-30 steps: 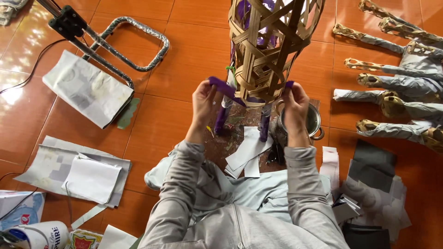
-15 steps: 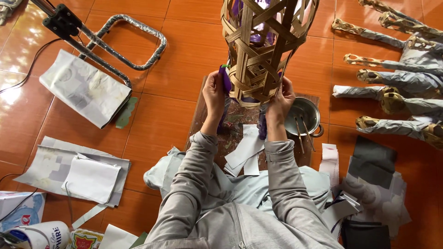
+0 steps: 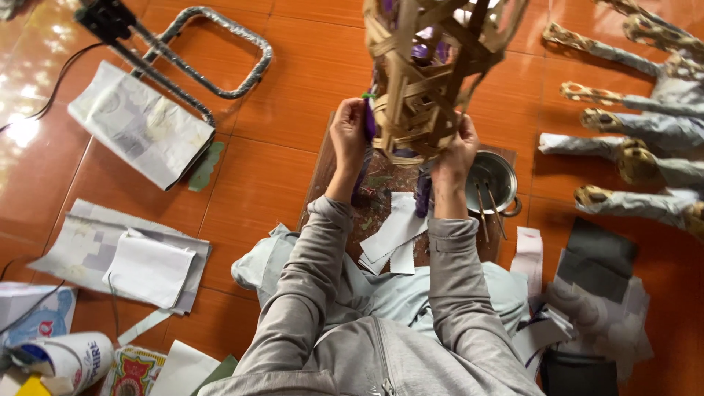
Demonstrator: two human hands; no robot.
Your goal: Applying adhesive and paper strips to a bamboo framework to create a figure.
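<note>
I see both hands raised to a woven bamboo frame (image 3: 429, 81) that stands upright in the middle of the view, over a dark wooden board (image 3: 381, 187) lying on the orange tiled floor (image 3: 293, 95). The frame is an open lattice of flat, pale tan strips crossing at angles, with wide gaps between them; purple material shows through the gaps near its top, and its upper end runs out of the picture. The left hand (image 3: 347, 136) is closed on the frame's left lower edge, fingers wrapped over a purple strip (image 3: 370, 125) there, beside a small green tie. The right hand (image 3: 458, 150) presses against the frame's right lower edge with the fingers curled around the strips, so each hand grips the frame on its own side. Two purple legs (image 3: 423, 192) hang below the frame toward the board. Just right of the right hand a small metal pot (image 3: 493, 180) sits on the board with thin sticks leaning in it. Near the wrists, white paper pieces (image 3: 392, 235) lie fanned on the board. On the far left a metal tube stand (image 3: 213, 55) lies on the floor next to a folded newspaper (image 3: 139, 125); more newspaper sheets (image 3: 117, 253) lie near left. On the far right, several paper-wrapped limb shapes (image 3: 645, 125) with tan spotted ends lie side by side, well apart from the hands.
</note>
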